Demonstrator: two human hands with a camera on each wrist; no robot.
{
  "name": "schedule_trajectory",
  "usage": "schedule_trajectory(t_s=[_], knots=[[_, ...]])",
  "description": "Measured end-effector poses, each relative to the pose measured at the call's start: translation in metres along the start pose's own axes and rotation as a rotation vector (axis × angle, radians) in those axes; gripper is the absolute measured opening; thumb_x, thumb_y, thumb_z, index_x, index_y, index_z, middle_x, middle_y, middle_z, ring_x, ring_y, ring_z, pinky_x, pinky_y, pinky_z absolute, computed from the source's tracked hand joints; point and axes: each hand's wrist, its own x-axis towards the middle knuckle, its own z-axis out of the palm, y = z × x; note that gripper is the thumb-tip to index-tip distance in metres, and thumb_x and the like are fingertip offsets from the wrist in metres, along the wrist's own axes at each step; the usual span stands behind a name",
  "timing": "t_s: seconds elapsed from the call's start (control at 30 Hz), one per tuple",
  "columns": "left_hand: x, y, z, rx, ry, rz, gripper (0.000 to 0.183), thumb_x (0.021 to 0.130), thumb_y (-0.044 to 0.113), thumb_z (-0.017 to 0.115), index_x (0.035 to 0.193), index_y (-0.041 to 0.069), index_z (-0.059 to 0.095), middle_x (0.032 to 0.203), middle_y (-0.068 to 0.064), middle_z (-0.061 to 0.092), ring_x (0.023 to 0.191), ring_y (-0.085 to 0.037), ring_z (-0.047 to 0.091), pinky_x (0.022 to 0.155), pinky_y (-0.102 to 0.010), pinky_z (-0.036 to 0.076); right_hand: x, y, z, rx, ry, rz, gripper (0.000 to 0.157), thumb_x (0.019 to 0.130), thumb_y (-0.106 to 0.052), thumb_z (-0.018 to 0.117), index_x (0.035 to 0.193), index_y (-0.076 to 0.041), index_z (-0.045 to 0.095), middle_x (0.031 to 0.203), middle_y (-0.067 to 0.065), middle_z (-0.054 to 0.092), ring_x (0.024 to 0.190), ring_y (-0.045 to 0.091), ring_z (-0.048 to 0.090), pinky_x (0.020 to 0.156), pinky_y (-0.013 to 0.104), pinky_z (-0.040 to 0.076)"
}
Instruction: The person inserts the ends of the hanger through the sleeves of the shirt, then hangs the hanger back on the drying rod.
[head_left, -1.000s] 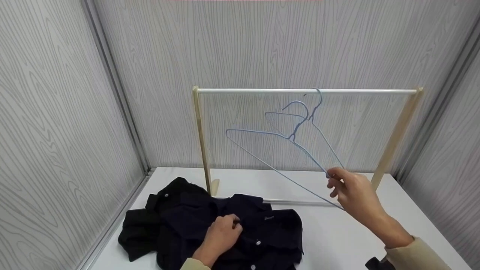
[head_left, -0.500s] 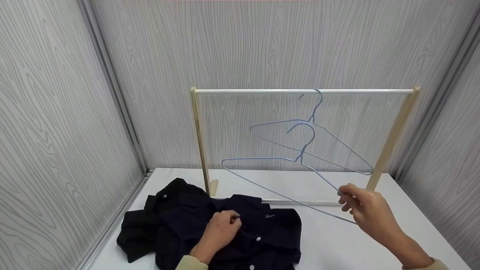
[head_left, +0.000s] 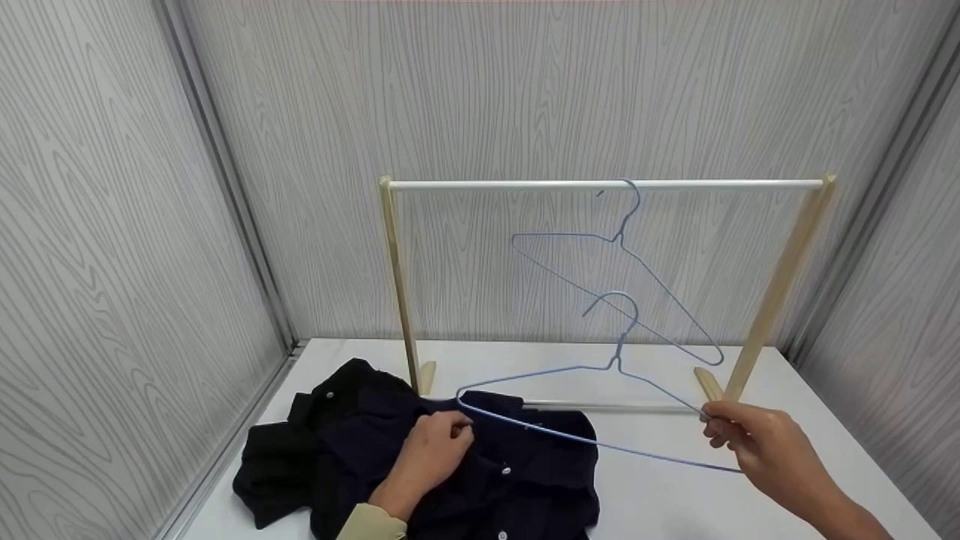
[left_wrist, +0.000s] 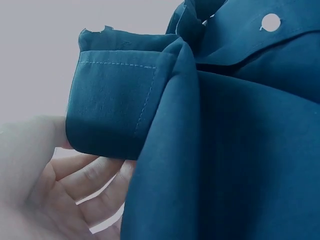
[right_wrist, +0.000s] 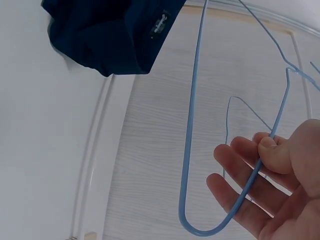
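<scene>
My right hand (head_left: 776, 446) pinches one sloping arm of a blue wire hanger (head_left: 619, 349) between thumb and fingers. The hanger is held up off the table, its hook at the top and its left end in front of the dark shirt. In the right wrist view, the thumb presses the hanger wire (right_wrist: 190, 125) against the fingers. My left hand (head_left: 427, 450) is on a dark navy button-up shirt (head_left: 517, 495). In the left wrist view, a stitched, folded edge of the shirt (left_wrist: 110, 105) lies between the thumb and the fingers, partly hiding the fingertips.
A clothes rack with a white bar (head_left: 510, 184) and wooden posts stands at the back. From its bar hangs a second blue wire hanger (head_left: 622, 227). A black garment (head_left: 281, 465) lies under and left of the shirt on the white table (head_left: 675, 502).
My right hand has come down and slightly right with the hanger, away from the bar. The hanger on the bar has swung about. My left hand has shifted slightly left on the shirt.
</scene>
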Motion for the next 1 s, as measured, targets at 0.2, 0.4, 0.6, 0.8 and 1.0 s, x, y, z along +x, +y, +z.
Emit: schedule_trajectory(t_s=[0.2, 0.4, 0.6, 0.8, 1.0], knots=[[0.001, 0.003, -0.006, 0.047, 0.046, 0.042, 0.011, 0.081, 0.017, 0.056, 0.08, 0.018, 0.067, 0.067, 0.01, 0.058, 0.056, -0.005, 0.048, 0.056, -0.023, 0.04, -0.01, 0.006, -0.005, -0.005, -0.017, 0.006, 0.032, 0.072, 0.012, 0.065, 0.09, -0.014, 0.066, 0.074, -0.013, 0.064, 0.06, -0.001, 0.059, 0.056, 0.007, 0.042], [0.001, 0.002, -0.008, 0.069, 0.074, 0.034, 0.013, 0.081, 0.017, 0.057, 0.084, 0.019, 0.069, 0.075, 0.009, 0.064, 0.06, -0.004, 0.052, 0.06, -0.025, 0.043, -0.014, 0.011, -0.012, -0.001, 0.002, 0.005, 0.034, 0.072, 0.012, 0.065, 0.094, -0.013, 0.067, 0.074, -0.014, 0.064, 0.061, -0.001, 0.058, 0.054, 0.008, 0.042], [-0.001, 0.005, -0.01, 0.075, 0.07, 0.038, 0.016, 0.082, 0.018, 0.057, 0.09, 0.017, 0.07, 0.079, 0.007, 0.066, 0.059, -0.003, 0.052, 0.058, -0.025, 0.043, -0.019, 0.013, -0.009, 0.008, -0.006, -0.019, 0.034, 0.07, 0.013, 0.065, 0.09, -0.014, 0.067, 0.07, -0.017, 0.062, 0.06, -0.001, 0.058, 0.054, 0.006, 0.041], [-0.002, 0.014, -0.009, 0.107, 0.113, 0.104, 0.014, 0.081, 0.018, 0.058, 0.087, 0.019, 0.071, 0.076, 0.009, 0.066, 0.059, -0.002, 0.053, 0.056, -0.024, 0.044, -0.021, 0.01, -0.001, -0.01, -0.015, -0.061, 0.034, 0.068, 0.012, 0.067, 0.085, -0.018, 0.066, 0.07, -0.022, 0.059, 0.06, -0.003, 0.057, 0.062, 0.003, 0.04], [-0.003, 0.024, -0.003, 0.073, 0.11, 0.138, 0.012, 0.08, 0.018, 0.058, 0.084, 0.018, 0.07, 0.074, 0.009, 0.066, 0.063, -0.001, 0.056, 0.058, -0.023, 0.046, -0.021, 0.003, 0.008, -0.01, -0.038, -0.054, 0.034, 0.07, 0.01, 0.067, 0.085, -0.02, 0.065, 0.071, -0.019, 0.061, 0.061, -0.003, 0.058, 0.061, 0.004, 0.04]])
